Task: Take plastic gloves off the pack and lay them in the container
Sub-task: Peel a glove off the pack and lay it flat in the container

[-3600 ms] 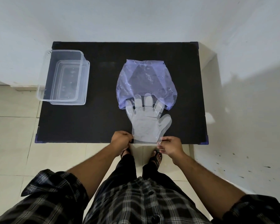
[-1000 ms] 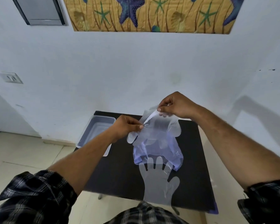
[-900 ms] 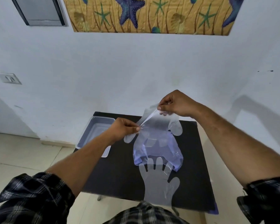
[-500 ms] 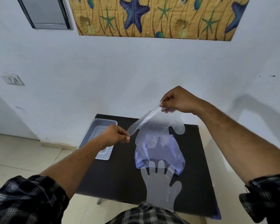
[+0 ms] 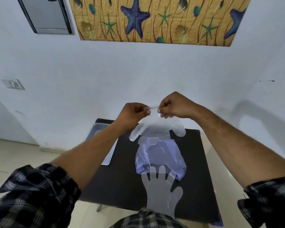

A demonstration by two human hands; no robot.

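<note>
Held glove [image 5: 156,127]: thin, clear plastic, hand-shaped; raised above the black tabletop, cuff edge pinched at top, body hanging open below, with a finger lobe splayed out to each side, at 8 and 4 o'clock. Pack [image 5: 161,159]: crumpled translucent violet-blue plastic bag, lying flat at table centre, directly under the held glove. Second clear plastic glove [image 5: 163,195]: flat on the table at 6 o'clock of the pack, fingertips tucked under the bag's mouth, cuff overhanging the near edge. Container [image 5: 99,131]: clear rectangular plastic tub, far-left corner, 10 o'clock of the pack, partly hidden by a forearm.
</note>
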